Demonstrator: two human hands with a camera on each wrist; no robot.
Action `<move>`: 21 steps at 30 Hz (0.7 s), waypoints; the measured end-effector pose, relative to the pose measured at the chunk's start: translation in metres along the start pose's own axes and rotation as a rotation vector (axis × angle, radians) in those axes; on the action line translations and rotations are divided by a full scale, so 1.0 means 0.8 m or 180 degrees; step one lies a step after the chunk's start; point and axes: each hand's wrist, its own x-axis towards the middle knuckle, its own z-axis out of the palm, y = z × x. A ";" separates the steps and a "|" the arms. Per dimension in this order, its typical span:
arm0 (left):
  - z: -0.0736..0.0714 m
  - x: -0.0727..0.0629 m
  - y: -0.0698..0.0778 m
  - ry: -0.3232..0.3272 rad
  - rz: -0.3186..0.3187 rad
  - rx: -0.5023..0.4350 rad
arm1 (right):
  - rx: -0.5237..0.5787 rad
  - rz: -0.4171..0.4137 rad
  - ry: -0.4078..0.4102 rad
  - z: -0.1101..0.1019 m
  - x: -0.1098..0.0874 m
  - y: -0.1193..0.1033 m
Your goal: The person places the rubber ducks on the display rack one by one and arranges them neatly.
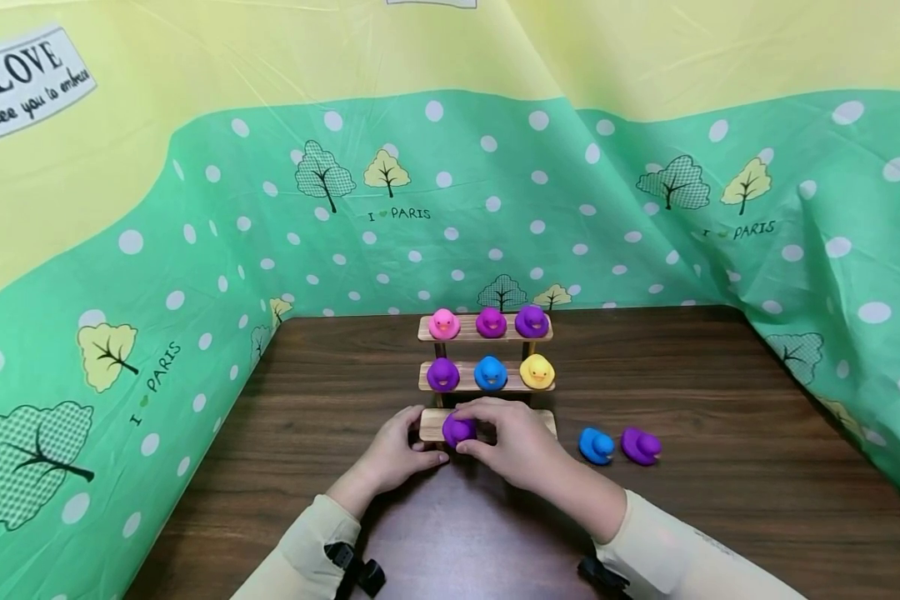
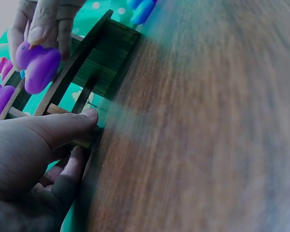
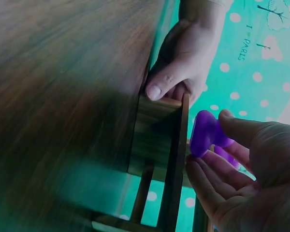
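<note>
A three-tier wooden display stand (image 1: pixel 544 423) stands on the table. My left hand (image 1: pixel 392 457) holds the left end of its lowest tier, thumb in front and fingers behind, as the left wrist view shows. My right hand (image 1: pixel 523 446) pinches a purple rubber duck (image 3: pixel 202 135) by thumb and fingertips at the left part of the lowest shelf. Whether the duck touches the shelf, I cannot tell. On the top shelf sit a pink duck (image 1: pixel 444 323), a magenta duck (image 1: pixel 491 322) and a purple duck; the middle shelf bears a purple, a blue duck (image 1: pixel 491 373) and a yellow duck (image 1: pixel 537 372).
On the dark wooden table (image 1: pixel 720 517), right of the stand, lie a loose blue duck (image 1: pixel 596 447) and a loose purple duck (image 1: pixel 641 447). Green and yellow patterned cloth (image 1: pixel 450 225) encloses the table at the back and both sides.
</note>
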 end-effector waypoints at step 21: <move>0.000 -0.001 0.002 0.0030 0.0036 0.0098 | -0.0302 -0.0036 0.0059 0.025 0.018 -0.002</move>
